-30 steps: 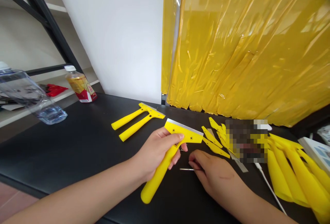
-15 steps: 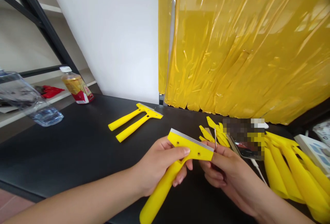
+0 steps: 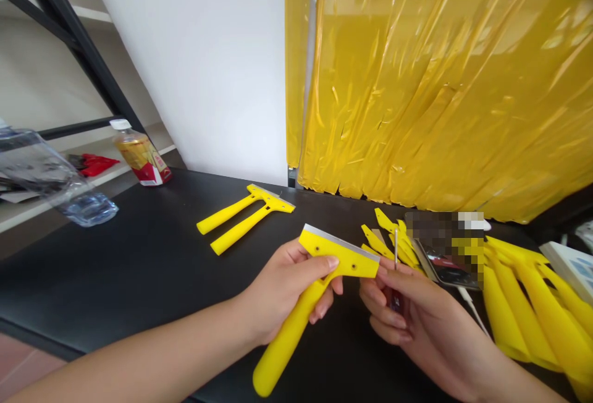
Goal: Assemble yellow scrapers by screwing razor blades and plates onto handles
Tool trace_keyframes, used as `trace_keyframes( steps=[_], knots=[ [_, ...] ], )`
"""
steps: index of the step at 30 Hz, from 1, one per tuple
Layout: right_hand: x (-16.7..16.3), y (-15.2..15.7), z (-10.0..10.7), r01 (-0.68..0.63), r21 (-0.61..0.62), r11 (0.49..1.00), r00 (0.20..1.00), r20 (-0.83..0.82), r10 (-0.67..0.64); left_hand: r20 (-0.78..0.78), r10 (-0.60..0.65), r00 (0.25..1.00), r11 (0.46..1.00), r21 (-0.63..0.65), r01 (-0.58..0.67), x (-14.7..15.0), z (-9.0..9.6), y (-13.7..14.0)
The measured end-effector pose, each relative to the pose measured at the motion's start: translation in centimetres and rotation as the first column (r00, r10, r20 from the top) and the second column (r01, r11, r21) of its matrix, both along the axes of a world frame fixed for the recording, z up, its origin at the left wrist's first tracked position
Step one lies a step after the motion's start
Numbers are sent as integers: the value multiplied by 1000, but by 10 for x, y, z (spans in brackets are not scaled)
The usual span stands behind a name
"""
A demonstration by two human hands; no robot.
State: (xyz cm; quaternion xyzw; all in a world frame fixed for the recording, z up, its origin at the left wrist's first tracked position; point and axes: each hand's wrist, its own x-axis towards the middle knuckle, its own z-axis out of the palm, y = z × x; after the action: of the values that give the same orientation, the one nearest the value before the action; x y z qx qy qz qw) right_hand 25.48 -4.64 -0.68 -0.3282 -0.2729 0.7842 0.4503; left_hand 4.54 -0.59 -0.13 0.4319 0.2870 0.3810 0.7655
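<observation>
A yellow scraper (image 3: 296, 319) with a metal blade along its head is gripped by my left hand (image 3: 296, 285), thumb pressed on the flat head and fingers behind it. Two dark holes show in the head. My right hand (image 3: 403, 304) is closed around a screwdriver (image 3: 395, 267), its thin shaft pointing up and part of its dark handle hidden in the fingers. The right fingertips are close to the right end of the scraper's head; whether they touch it I cannot tell. Two more yellow scrapers (image 3: 245, 220) lie side by side on the black table (image 3: 152, 273).
Yellow flat pieces (image 3: 377, 242) lie behind my right hand, beside a phone (image 3: 445, 261) with a white cable (image 3: 472, 310). Several yellow handles (image 3: 528, 304) are piled at the right near a white box (image 3: 567, 273). A drink bottle (image 3: 141, 156) and a clear bottle (image 3: 69, 180) are at the left.
My right hand has shifted slightly right and down from the scraper's head, and more of the screwdriver shows. The scraper stays in my left hand, a little higher.
</observation>
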Motion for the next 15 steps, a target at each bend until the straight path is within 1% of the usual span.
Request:
trace_keyframes(
  steps=[7,9,11,13,15],
  knots=[
    [2,2,0,-34,-8,999,998,-60,34,-46,12,999,999,42,-10,-1,1,-1],
    [3,1,-1,-46,4,999,996,-75,46,-63,-11,998,999,49,14,-2,3,-2],
    [4,1,-1,-57,17,998,995,-81,58,-69,-43,997,999,26,45,-4,5,-1],
    [5,1,1,-73,47,996,996,-55,76,-61,-59,996,998,-14,58,-6,8,1],
    [5,4,2,-65,97,993,998,30,62,-44,-24,999,999,-45,22,-9,11,6]
  ],
)
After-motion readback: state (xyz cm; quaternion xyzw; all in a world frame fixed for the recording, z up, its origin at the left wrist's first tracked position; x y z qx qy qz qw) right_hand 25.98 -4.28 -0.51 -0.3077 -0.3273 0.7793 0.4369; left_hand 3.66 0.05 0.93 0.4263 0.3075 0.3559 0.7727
